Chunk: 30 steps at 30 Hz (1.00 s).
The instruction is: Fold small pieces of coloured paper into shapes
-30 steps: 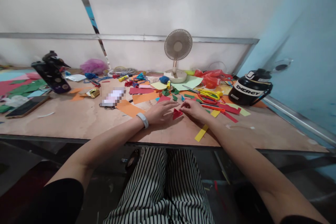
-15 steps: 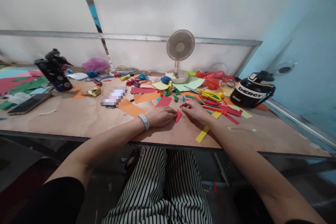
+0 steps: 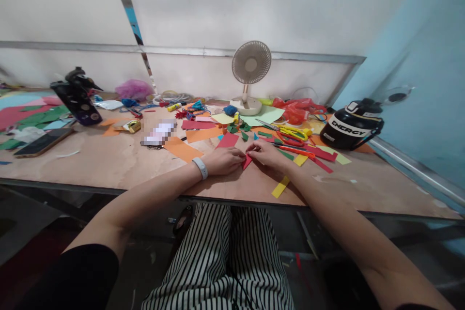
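Note:
A small red paper piece lies on the wooden table between my two hands. My left hand, with a white band on the wrist, rests curled on the table and pinches the paper's left edge. My right hand presses its fingertips together on the paper's right edge. Much of the paper is hidden under the fingers. A yellow paper strip lies just right of my right forearm.
Coloured paper scraps, yellow-handled scissors and a glue stick litter the table behind my hands. A small fan stands at the back, a black jug at the right, a phone and a black device at the left.
My left hand's fingers, stretched flat a second ago, have curled in onto the red paper. The paper now lies flatter and is more covered by both hands.

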Motion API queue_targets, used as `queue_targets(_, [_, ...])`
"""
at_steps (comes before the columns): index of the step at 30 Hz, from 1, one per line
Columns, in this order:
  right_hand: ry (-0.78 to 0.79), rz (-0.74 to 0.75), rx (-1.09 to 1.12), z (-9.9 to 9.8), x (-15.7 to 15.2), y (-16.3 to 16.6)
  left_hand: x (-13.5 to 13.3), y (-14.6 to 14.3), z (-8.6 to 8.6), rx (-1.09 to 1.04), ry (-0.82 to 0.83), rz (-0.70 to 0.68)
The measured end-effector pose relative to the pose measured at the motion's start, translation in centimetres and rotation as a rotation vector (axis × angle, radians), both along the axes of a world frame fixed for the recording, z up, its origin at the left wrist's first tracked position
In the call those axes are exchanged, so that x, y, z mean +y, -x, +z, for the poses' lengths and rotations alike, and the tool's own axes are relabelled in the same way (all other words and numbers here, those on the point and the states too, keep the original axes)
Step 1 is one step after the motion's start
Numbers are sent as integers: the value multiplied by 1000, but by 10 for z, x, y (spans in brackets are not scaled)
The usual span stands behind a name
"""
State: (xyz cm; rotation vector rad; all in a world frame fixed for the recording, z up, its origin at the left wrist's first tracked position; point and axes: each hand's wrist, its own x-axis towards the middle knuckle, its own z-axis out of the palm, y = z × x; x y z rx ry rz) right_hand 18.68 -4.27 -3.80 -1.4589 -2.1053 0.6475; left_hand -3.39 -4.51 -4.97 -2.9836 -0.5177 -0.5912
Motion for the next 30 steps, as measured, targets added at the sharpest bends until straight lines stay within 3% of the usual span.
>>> queue_targets(9, [2, -54, 21, 5, -5, 2, 1, 1, -1, -3, 21, 8])
queue_targets(17, [100, -87, 83, 1, -5, 0, 0, 0, 0, -17, 32, 4])
queue_targets(30, [232, 28, 342, 2, -8, -6, -2, 1, 2, -40, 20, 8])
